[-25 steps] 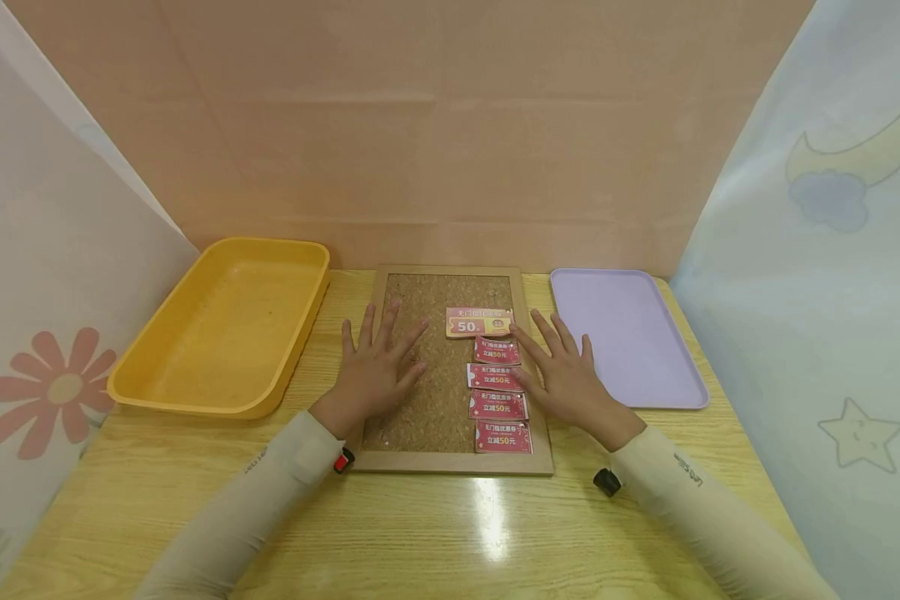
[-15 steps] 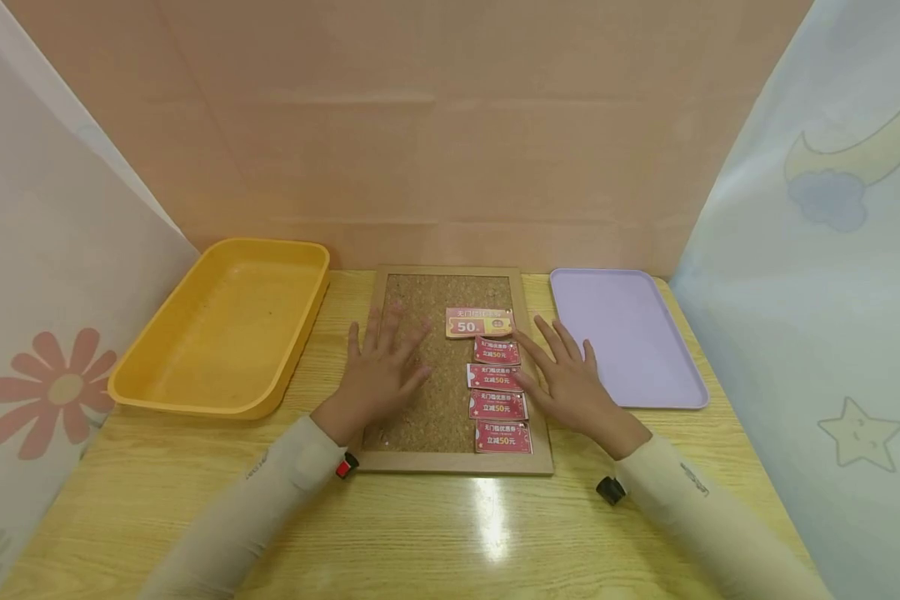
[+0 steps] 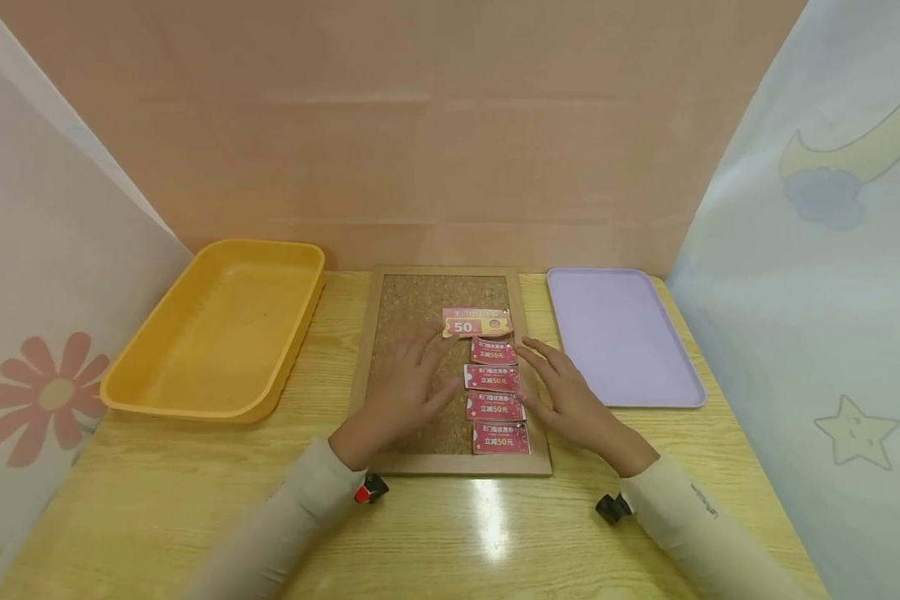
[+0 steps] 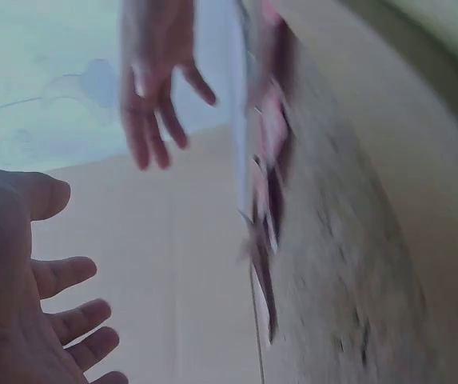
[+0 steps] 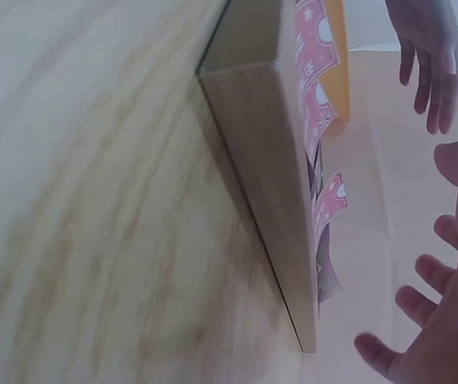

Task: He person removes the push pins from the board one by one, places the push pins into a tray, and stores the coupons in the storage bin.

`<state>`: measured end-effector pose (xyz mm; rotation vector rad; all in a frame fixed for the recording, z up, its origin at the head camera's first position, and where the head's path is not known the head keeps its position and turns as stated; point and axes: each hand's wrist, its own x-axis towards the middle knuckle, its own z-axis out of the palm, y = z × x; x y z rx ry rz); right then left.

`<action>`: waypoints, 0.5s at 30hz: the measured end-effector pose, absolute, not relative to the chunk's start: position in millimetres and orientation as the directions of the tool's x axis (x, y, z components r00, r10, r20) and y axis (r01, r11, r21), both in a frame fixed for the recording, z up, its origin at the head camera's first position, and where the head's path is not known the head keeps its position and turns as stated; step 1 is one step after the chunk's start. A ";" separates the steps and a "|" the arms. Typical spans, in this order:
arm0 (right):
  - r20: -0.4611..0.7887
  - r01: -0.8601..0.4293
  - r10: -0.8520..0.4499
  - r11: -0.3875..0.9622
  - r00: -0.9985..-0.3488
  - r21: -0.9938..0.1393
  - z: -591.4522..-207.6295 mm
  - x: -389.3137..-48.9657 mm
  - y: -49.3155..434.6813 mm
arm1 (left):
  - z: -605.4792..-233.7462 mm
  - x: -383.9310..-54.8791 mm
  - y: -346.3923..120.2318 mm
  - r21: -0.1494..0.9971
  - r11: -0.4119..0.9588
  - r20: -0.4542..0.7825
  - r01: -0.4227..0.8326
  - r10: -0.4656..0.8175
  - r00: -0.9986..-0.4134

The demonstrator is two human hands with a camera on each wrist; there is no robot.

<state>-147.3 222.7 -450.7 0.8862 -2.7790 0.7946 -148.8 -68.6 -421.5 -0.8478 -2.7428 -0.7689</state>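
Observation:
A wood-framed corkboard [image 3: 453, 464] lies on the table. Down its right side runs a column of several pink coupons [image 3: 492, 379], their edges curling up off the cork in the right wrist view. At the top of the column is a wider pink-and-yellow coupon [image 3: 477, 323]. My left hand [image 3: 401, 400] hovers over the cork, left of the coupons, holding nothing. My right hand [image 3: 577, 404] is above the board's right frame, fingertips beside the coupons, with nothing in it. Both wrist views show the fingers [image 4: 73, 272] loosely bent and apart.
A deep yellow tray [image 3: 187, 412] stands at the left of the table [image 3: 435, 542]. To the right lies a flat lilac tray [image 3: 618, 333]. A plain beige backdrop [image 3: 435, 150] rises behind, with printed cloth walls [image 3: 810, 333] at both sides.
My left hand has moved right toward the coupons, its fingers less spread. The right hand has turned slightly and drawn its fingers closer together. The coupons and trays stay put.

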 end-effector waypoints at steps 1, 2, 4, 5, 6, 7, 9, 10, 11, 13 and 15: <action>0.260 -0.563 -0.502 0.684 -0.825 -0.465 -450.4 -146.1 223.0 | -420.8 -147.0 -66.4 0.452 0.686 0.311 0.570 0.478 -0.822; 0.261 -0.557 -0.496 0.677 -0.828 -0.482 -450.4 -145.3 223.4 | -420.3 -145.6 -64.4 0.477 0.667 0.319 0.573 0.476 -0.819; 0.268 -0.552 -0.488 0.656 -0.830 -0.515 -450.1 -144.1 224.4 | -419.1 -142.8 -60.8 0.536 0.624 0.319 0.569 0.475 -0.820; 0.271 -0.549 -0.485 0.644 -0.832 -0.532 -449.6 -143.6 224.8 | -419.0 -141.8 -59.2 0.556 0.608 0.317 0.566 0.475 -0.821; 0.273 -0.546 -0.482 0.634 -0.833 -0.548 -449.4 -143.1 225.3 | -419.2 -141.0 -57.7 0.573 0.599 0.308 0.559 0.475 -0.824; 0.276 -0.542 -0.476 0.623 -0.835 -0.564 -449.5 -142.8 225.8 | -419.7 -140.5 -56.2 0.593 0.587 0.294 0.551 0.478 -0.827; 0.277 -0.531 -0.467 0.604 -0.840 -0.595 -450.0 -142.0 226.5 | -421.5 -140.3 -53.2 0.627 0.573 0.257 0.528 0.488 -0.834; 0.275 -0.526 -0.463 0.599 -0.843 -0.604 -450.9 -141.7 227.0 | -423.1 -140.6 -51.7 0.642 0.569 0.235 0.514 0.492 -0.838; 0.273 -0.521 -0.459 0.592 -0.845 -0.615 -451.7 -141.4 227.4 | -424.6 -140.9 -50.1 0.656 0.563 0.214 0.502 0.499 -0.840; 0.272 -0.513 -0.456 0.574 -0.847 -0.638 -453.7 -141.2 228.3 | -427.8 -141.1 -47.4 0.689 0.548 0.172 0.474 0.513 -0.841; 0.263 -0.505 -0.461 0.551 -0.848 -0.664 -455.2 -141.3 229.0 | -431.0 -140.7 -45.1 0.713 0.534 0.139 0.455 0.527 -0.838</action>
